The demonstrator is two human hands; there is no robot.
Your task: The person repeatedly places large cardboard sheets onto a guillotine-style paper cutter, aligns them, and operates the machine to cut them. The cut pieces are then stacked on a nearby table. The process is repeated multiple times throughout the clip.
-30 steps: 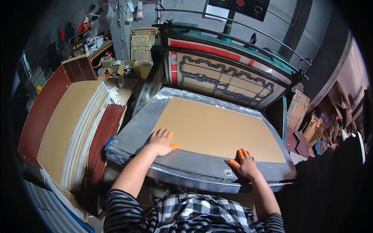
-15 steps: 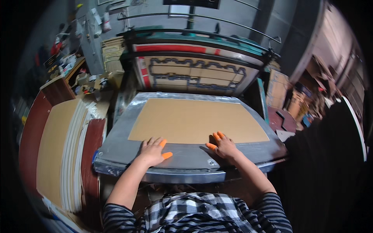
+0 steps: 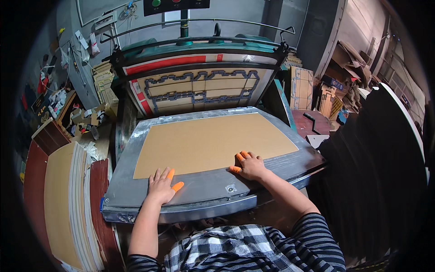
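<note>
A brown cardboard sheet [image 3: 213,141] lies flat on the grey metal platen [image 3: 204,192] of a die-cutting press. My left hand [image 3: 161,185], with orange fingertip covers, rests palm down at the sheet's near left edge, fingers spread. At the near edge further right, my right hand [image 3: 249,165], also with orange fingertip covers, presses flat on the sheet. Neither hand grips anything. Behind the platen stands the upright die board [image 3: 199,88] with a dark cutting pattern.
A stack of cardboard sheets [image 3: 61,201] on a reddish board stands at my left. Cardboard scraps and boxes [image 3: 88,120] lie at the back left. More cardboard pieces [image 3: 317,97] and a dark panel [image 3: 376,163] are at the right.
The view has swung to the left, so the press sits more centred. My right hand has slid left along the sheet's near edge; my left hand stays at the near left.
</note>
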